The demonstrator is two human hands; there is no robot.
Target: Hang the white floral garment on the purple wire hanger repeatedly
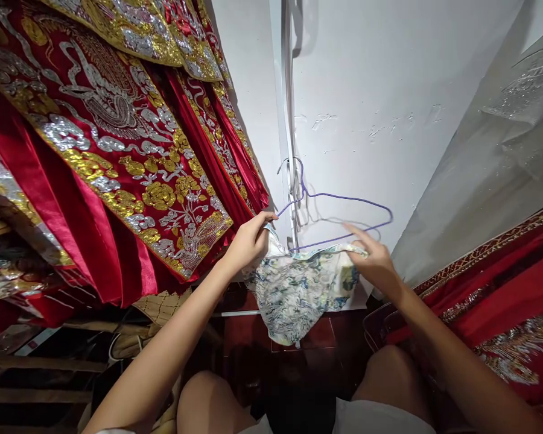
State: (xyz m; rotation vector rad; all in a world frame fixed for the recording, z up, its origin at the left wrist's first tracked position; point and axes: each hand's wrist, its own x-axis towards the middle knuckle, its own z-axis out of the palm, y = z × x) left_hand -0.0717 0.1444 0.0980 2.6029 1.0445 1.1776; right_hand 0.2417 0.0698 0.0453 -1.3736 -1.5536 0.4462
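A purple wire hanger hangs by its hook at a white upright rail. My left hand is closed at the hanger's left end, pinching the upper edge of a floral-patterned garment there. Below the hanger the garment hangs down, white with blue, green and yellow print. At its upper right edge my right hand grips the fabric, with the index finger stretched toward the hanger's lower bar. The hanger's right end stands bare above the cloth. My left fingertips are partly hidden.
Red embroidered costumes with gold and silver sequins hang at the left. The white upright rail runs along a white wall. More red beaded garments and clear plastic sheeting are at the right. Wooden slats lie lower left.
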